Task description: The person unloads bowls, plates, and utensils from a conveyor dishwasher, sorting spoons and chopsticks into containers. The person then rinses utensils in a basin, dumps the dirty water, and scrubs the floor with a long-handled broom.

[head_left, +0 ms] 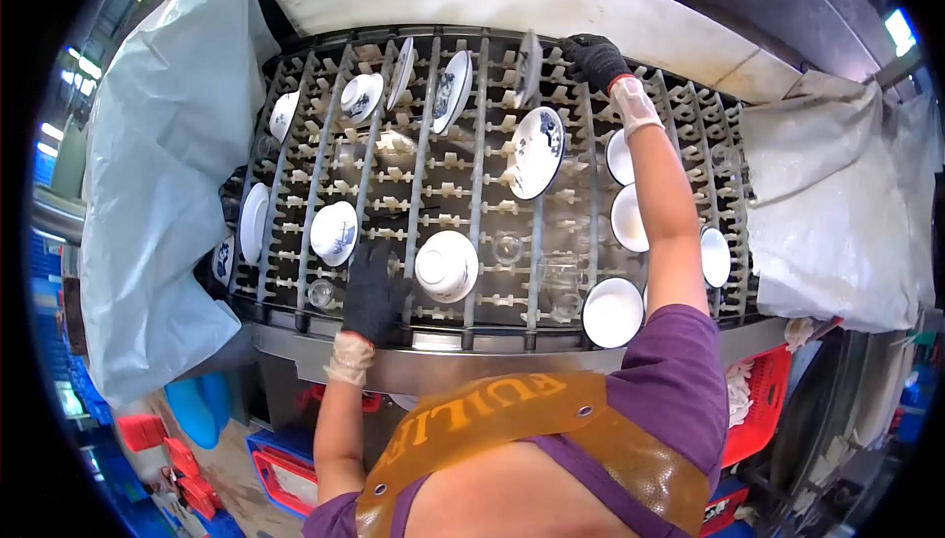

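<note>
My left hand (372, 294), in a dark glove with a pale glove under it, is low over the near side of the pegged conveyor (476, 174). It lies between a blue-patterned white bowl (335, 234) and another upturned white bowl (447, 266); its fingers are dark and smeared. My right hand (594, 62), gloved likewise, reaches to the conveyor's far edge with its fingers bent; what they hold, if anything, is hidden. Just left of it, a plate (530, 70) stands on edge. An oval patterned plate (538, 153) leans on the pegs below.
Several white bowls (612, 313) sit along the right, some behind my right arm. More dishes (453, 92) stand at the far left, and small clear glasses (508, 248) lie among the pegs. Plastic sheets (162, 174) hang at both ends. Red baskets (768, 390) are below.
</note>
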The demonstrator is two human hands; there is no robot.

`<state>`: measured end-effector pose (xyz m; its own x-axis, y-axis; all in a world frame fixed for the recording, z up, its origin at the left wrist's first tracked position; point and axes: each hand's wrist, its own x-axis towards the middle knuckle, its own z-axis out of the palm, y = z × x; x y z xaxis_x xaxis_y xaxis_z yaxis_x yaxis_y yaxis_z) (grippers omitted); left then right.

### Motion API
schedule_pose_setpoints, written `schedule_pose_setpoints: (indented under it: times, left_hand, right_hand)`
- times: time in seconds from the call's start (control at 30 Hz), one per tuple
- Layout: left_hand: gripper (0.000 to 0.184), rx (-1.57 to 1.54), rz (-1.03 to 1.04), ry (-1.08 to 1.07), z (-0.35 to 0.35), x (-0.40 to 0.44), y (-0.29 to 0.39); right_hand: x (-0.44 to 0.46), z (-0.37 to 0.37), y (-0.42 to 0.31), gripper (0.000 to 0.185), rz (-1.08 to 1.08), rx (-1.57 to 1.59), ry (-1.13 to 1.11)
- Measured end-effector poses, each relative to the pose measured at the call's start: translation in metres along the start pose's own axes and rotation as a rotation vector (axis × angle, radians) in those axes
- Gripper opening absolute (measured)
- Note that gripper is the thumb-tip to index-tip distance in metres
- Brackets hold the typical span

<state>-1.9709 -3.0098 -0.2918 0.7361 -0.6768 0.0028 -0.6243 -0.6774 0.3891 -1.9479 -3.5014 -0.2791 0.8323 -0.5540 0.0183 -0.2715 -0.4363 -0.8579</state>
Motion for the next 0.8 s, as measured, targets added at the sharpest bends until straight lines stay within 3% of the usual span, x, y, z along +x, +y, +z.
schedule_pose_setpoints:
  times: [0.03, 0.1, 0.13, 0.17, 0.23, 0.27, 0.3, 0.33, 0.37, 0.43, 0.5, 0.57, 0.63, 0.67, 0.73, 0.8]
  left_hand:
    - [0.062, 0.001, 0.01, -0.007, -0.005, -0.008, 0.003]
    - [0.054, 0.093, 0.049, 0.218, -0.005, -0.034, 0.006]
    - [0.052, 0.076, -0.02, 0.292, 0.0, -0.048, 0.003]
    - [0.052, 0.066, -0.022, 0.28, 0.006, -0.062, -0.004]
    - [0.047, -0.023, -0.225, 0.36, 0.019, -0.085, -0.015]
    - [0.043, 0.14, -0.092, 0.423, 0.018, -0.089, -0.011]
    - [0.037, 0.113, -0.065, 0.464, 0.019, -0.087, -0.002]
    - [0.034, 0.095, -0.048, 0.429, 0.017, -0.084, 0.004]
    - [0.03, 0.08, -0.034, 0.395, 0.016, -0.08, 0.008]
    - [0.024, 0.07, -0.035, 0.358, 0.016, -0.077, 0.014]
    - [0.023, 0.072, -0.022, 0.37, 0.019, -0.079, 0.015]
    - [0.022, 0.058, 0.024, 0.347, 0.023, -0.083, 0.014]
    - [0.021, 0.09, 0.068, 0.394, 0.021, -0.082, 0.022]
    - [0.02, 0.087, 0.057, 0.369, 0.02, -0.08, 0.026]
    - [0.017, 0.038, 0.023, 0.34, 0.022, -0.079, 0.031]
    - [0.016, 0.057, 0.047, 0.358, 0.026, -0.081, 0.029]
  right_hand:
    - [-0.008, -0.008, 0.003, 0.048, -0.136, -0.381, 0.071]
    - [-0.031, -0.039, 0.031, 0.052, -0.257, -0.631, -0.166]
    - [-0.043, -0.048, 0.05, 0.056, -0.181, -0.824, -0.328]
    - [-0.059, -0.059, 0.058, 0.058, -0.111, -0.567, -0.608]
    - [-0.081, -0.061, 0.1, 0.051, -0.111, -0.767, -0.501]
    - [-0.081, -0.057, 0.112, 0.046, -0.035, -0.889, -0.398]
    - [-0.086, -0.048, 0.105, 0.041, 0.038, -1.007, -0.295]
    - [-0.1, -0.046, 0.101, 0.037, -0.123, -0.862, -0.098]
    - [-0.105, -0.035, 0.084, 0.033, -0.079, -0.862, 0.025]
    - [-0.129, -0.017, 0.061, 0.031, -0.34, -0.601, 0.311]
    - [-0.159, -0.012, 0.036, 0.034, -0.505, -0.558, 0.353]
    - [-0.175, -0.026, 0.074, 0.045, -0.334, -0.52, 0.012]
    - [-0.194, -0.047, 0.085, 0.044, -0.117, -0.429, -0.438]
    - [-0.197, -0.052, 0.093, 0.044, -0.116, -0.436, -0.453]
    - [-0.208, -0.054, 0.11, 0.037, 0.059, -0.616, -0.249]
    - [-0.222, -0.048, 0.087, 0.031, -0.031, -0.596, 0.023]
